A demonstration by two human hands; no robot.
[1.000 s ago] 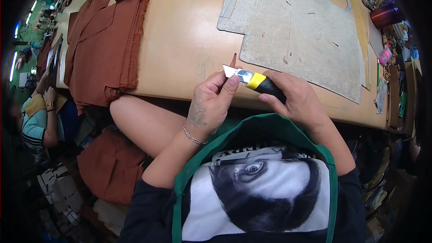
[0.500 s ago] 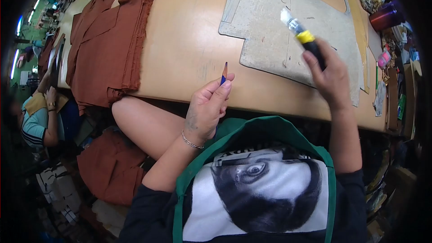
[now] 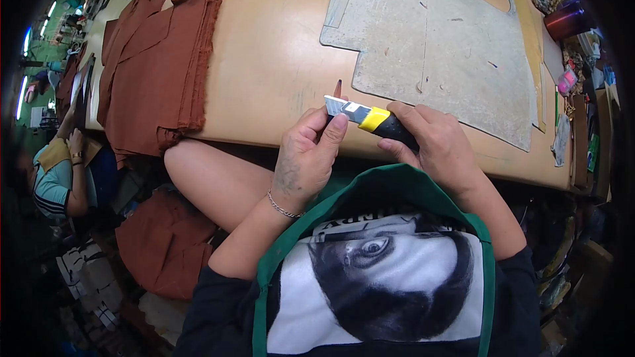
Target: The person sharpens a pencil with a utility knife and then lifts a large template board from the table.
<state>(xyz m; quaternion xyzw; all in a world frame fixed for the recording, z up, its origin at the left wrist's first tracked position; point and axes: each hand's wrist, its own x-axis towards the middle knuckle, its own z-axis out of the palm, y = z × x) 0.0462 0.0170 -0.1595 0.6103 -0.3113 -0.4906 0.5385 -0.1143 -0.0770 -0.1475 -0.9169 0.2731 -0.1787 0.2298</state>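
The right hand [image 3: 433,142] has swung back from above the grey sheet [image 3: 456,53], bringing the yellow-and-black cutter [image 3: 375,119] down to the pencil [image 3: 338,88], which the left hand [image 3: 307,149] holds upright near the table's front edge. From here I see the right grip wrapped firmly round the cutter's dark handle, its blade pointing left and lying across the pencil just under the tip; whether the edge actually bites the wood I can't tell. The left grip is clamped on the pencil, fingers and thumb together, the thumb up by the blade. The grey sheet lies flat on the table [image 3: 271,39] beyond the hands, and a stack of rust-brown cloth [image 3: 149,69] sits off to the left, while another person [image 3: 59,175] is at the far left
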